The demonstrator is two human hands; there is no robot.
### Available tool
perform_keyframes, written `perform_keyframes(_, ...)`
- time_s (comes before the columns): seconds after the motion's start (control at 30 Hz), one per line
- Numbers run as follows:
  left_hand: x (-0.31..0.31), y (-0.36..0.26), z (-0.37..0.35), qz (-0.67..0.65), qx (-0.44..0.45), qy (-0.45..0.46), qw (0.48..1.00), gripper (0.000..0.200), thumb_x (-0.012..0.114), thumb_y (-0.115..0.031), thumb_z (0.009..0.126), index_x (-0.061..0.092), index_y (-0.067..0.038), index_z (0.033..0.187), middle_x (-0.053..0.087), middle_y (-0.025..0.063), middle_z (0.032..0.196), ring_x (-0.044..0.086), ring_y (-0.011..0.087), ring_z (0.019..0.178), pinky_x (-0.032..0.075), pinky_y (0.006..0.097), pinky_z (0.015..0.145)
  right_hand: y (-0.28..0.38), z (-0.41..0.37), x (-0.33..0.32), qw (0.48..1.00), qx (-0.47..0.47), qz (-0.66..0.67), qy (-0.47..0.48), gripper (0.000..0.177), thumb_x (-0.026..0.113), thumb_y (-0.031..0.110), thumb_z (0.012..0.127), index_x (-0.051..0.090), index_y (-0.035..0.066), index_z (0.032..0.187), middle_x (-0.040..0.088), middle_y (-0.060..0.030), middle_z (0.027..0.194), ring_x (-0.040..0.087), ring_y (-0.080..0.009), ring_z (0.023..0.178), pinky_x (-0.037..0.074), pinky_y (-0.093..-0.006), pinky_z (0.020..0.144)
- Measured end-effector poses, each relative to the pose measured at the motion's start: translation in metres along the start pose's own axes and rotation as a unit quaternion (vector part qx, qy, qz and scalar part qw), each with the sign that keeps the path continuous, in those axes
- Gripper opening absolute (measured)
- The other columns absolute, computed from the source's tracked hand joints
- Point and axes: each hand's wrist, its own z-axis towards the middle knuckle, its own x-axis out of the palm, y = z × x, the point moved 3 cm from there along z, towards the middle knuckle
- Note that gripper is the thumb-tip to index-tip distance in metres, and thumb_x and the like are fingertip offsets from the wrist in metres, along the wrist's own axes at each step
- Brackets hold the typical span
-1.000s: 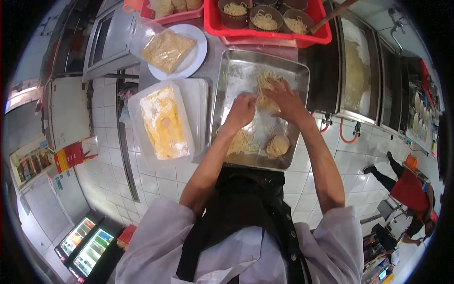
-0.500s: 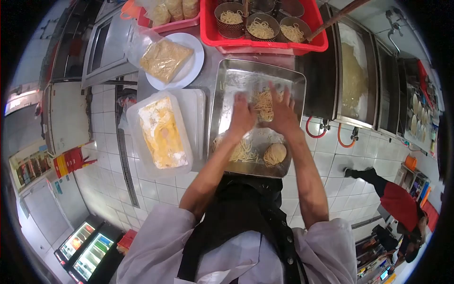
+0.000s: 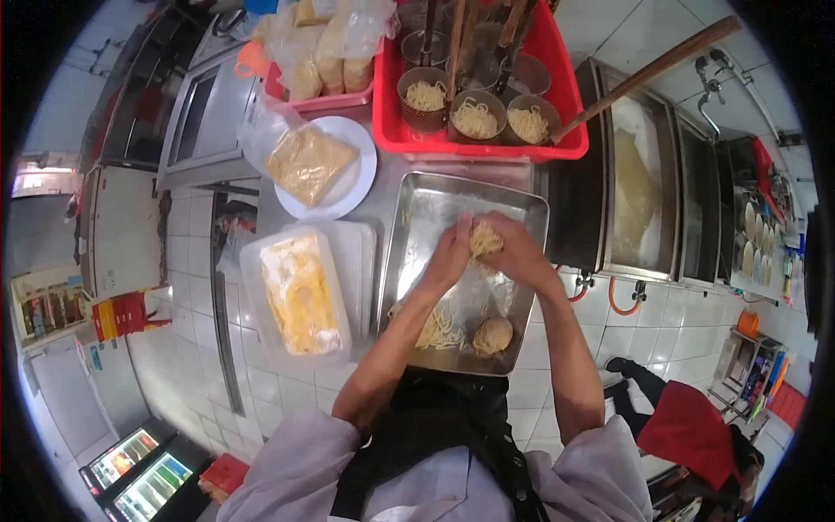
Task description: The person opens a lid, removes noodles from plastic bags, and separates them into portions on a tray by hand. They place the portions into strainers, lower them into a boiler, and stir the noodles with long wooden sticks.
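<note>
Both hands meet over a steel tray (image 3: 435, 196). My left hand (image 3: 450, 254) and my right hand (image 3: 515, 252) are closed round a clump of noodles (image 3: 485, 240), one from each side. Loose noodles (image 3: 439, 332) lie in the tray's near left part, partly behind my left forearm. A rounded noodle bundle (image 3: 493, 336) sits in the near right corner. Left of the tray, a plastic tub (image 3: 296, 296) holds something yellow dusted with white powder.
Beyond the tray stands a red bin (image 3: 570, 104) with noodle strainers (image 3: 477, 117). A white plate (image 3: 361, 178) carries a bagged block (image 3: 309, 163). Cooker basins (image 3: 639, 174) stand on the right. A person in red (image 3: 691, 431) is at lower right.
My hands have come together and gathered the noodles that lay spread beneath them into a clump. The view has shifted, so the bench items appear lower. The person in red has moved.
</note>
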Motion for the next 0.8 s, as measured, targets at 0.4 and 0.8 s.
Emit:
perform_keyframes(0.4, 0.051, -0.136, 0.221, -0.161, -0.15, 0.105, 0.97, 0.039, 0.029, -0.026, 0.096, 0.055, -0.002, 0.112, 0.062, 0.0153, 0.106, 0.06, 0.0315, 0.099, 0.05, 0.0555, 0.08, -0.009, 0.208, -0.153, 0.9, 0.296, -0.273, -0.166, 0.039, 0.064, 0.019, 0.077, 0.06, 0.008, 0.114, 0.058, -0.0204, 0.119, 0.055, -0.0372, 0.112, 0.046, -0.0415, 0.094)
perform_keyframes(0.8, 0.059, -0.106, 0.222, -0.339, 0.106, 0.262, 0.897, 0.046, 0.024, -0.027, 0.097, 0.049, 0.009, 0.112, 0.059, 0.0188, 0.111, 0.058, 0.0308, 0.105, 0.046, 0.0421, 0.095, 0.087, 0.12, -0.121, 0.871, -0.094, -0.227, -0.425, 0.025, 0.052, 0.004, 0.082, 0.06, -0.002, 0.105, 0.062, -0.0238, 0.096, 0.06, -0.0385, 0.091, 0.046, -0.0427, 0.082)
